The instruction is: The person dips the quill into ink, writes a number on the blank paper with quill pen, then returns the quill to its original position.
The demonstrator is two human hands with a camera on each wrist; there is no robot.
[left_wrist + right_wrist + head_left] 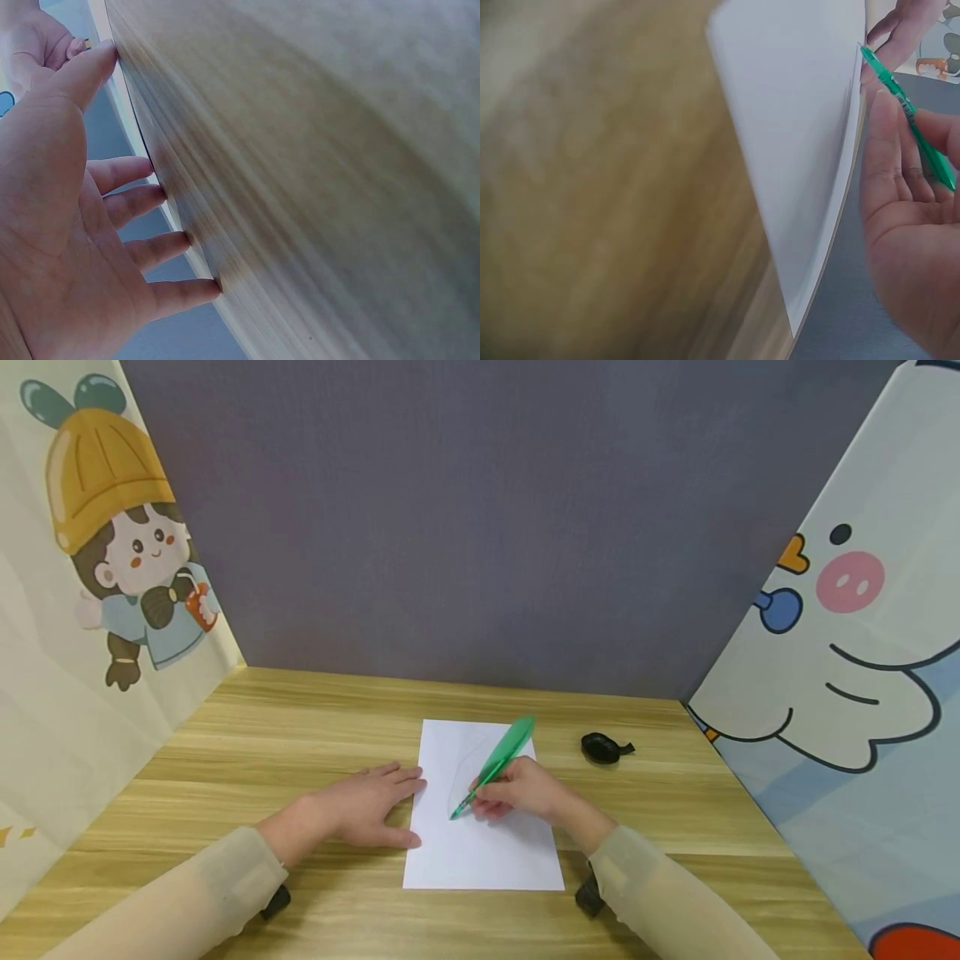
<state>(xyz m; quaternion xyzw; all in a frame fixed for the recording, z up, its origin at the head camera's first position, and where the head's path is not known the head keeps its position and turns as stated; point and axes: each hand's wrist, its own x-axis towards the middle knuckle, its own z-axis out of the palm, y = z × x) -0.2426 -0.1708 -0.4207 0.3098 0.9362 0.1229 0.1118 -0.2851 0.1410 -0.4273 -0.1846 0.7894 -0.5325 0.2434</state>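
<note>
A green pen with a broad feather-shaped top (510, 747) is pinched between the thumb and fingers of my right hand (517, 789). Its tip meets the sheet of white paper (480, 860) left of that hand, at the end of a thin curved line. In the right wrist view the pen (901, 101) slants across the fingers. My left hand (375, 806) lies flat with spread fingers, the fingertips and thumb at the paper's left edge. The left wrist view shows the fingers (161, 249) straight, touching down along the surface.
A small black oval object with a short tail (602, 748) lies on the wooden table (322, 710), right of the paper. A dark grey panel (480, 527) stands behind the table. Cartoon-printed sheets flank it left (45, 710) and right (862, 810).
</note>
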